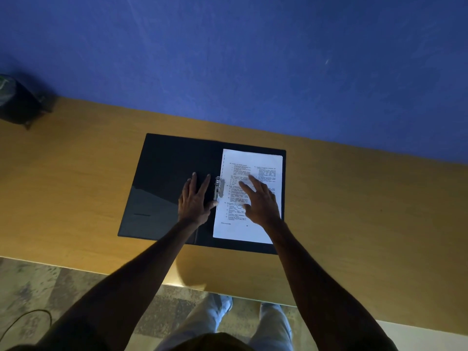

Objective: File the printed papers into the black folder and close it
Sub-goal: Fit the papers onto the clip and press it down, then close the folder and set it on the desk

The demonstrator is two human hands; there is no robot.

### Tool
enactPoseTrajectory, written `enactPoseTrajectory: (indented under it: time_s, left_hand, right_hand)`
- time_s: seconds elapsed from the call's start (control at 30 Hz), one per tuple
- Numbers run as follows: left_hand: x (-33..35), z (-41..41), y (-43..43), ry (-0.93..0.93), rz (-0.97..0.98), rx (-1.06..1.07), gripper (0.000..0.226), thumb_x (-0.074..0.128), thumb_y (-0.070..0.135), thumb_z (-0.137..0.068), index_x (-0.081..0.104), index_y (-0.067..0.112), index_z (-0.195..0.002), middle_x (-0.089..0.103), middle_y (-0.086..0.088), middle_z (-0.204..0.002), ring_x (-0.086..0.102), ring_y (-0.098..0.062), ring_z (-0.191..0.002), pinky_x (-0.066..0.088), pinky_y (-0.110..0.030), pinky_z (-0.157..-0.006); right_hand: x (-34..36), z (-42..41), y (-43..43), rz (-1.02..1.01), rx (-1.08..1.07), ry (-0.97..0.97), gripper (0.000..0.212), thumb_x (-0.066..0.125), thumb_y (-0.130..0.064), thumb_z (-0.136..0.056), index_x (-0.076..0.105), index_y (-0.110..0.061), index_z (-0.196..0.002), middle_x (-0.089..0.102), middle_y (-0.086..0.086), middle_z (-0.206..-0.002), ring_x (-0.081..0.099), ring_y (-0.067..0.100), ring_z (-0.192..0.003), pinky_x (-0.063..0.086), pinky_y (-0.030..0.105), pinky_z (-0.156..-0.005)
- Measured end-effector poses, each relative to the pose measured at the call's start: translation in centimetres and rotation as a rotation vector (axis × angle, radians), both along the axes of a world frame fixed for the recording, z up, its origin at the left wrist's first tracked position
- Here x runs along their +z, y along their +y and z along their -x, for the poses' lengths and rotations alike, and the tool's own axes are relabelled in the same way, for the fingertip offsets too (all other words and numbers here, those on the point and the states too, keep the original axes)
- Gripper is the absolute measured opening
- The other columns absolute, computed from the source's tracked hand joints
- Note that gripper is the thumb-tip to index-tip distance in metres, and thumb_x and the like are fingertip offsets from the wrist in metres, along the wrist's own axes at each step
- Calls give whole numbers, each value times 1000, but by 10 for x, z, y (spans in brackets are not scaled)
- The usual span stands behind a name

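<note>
The black folder (pixel 162 183) lies open and flat on the wooden desk. A stack of white printed papers (pixel 263 163) rests on its right half, its left edge against the metal clip mechanism (pixel 218 188) at the spine. My left hand (pixel 195 201) lies flat with spread fingers on the left inner cover, thumb touching the clip's lower end. My right hand (pixel 260 201) presses flat on the papers, fingers apart, covering part of the text.
The yellow-brown desk (pixel 354 203) runs along a blue wall (pixel 253 59). A dark object (pixel 17 102) sits at the desk's far left. The desk's front edge is near my legs; a cable (pixel 27 317) lies on the floor at lower left.
</note>
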State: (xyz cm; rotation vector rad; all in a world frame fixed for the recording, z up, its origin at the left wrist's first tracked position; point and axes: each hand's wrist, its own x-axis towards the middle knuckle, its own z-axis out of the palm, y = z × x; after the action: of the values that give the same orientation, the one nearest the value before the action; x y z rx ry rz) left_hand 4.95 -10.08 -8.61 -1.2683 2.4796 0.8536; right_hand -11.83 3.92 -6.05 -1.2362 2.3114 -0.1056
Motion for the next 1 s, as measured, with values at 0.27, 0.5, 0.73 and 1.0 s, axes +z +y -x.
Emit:
enactPoseTrajectory:
  time_s: [0.27,0.5,0.73,1.0]
  left_hand:
    - [4,-5,-10,-6,-66,-23,91,60,59,-102,7,39,-173,-13,0,-182,-5,-33,-170,26,-66,-130]
    - [5,-21,-23,36,-92,-13,73,51,48,-110,19,30,-173,0,1,-183,4,-30,-170,28,-64,-130]
    - [2,-90,-52,39,167,433,68,60,30,-106,34,13,-167,30,-12,-172,25,-36,-163,30,-56,-130]
    - [7,-137,-87,-35,90,664,58,61,29,-104,41,11,-157,42,-18,-157,41,-43,-147,41,-59,-117]
  right_hand:
    - [2,-3,-1,-15,3,0,77,68,-31,-103,28,-33,-169,7,-3,-181,15,24,-168,27,50,-134]
    - [2,-4,0,-28,24,19,77,66,-31,-104,26,-31,-170,7,-2,-181,14,24,-169,25,52,-135]
    - [1,-35,-28,53,19,41,75,61,-26,-105,23,-27,-171,16,0,-179,17,22,-168,17,52,-137]
    - [-1,-82,-81,88,210,18,73,62,-22,-103,29,-25,-168,21,1,-175,23,25,-165,22,51,-134]
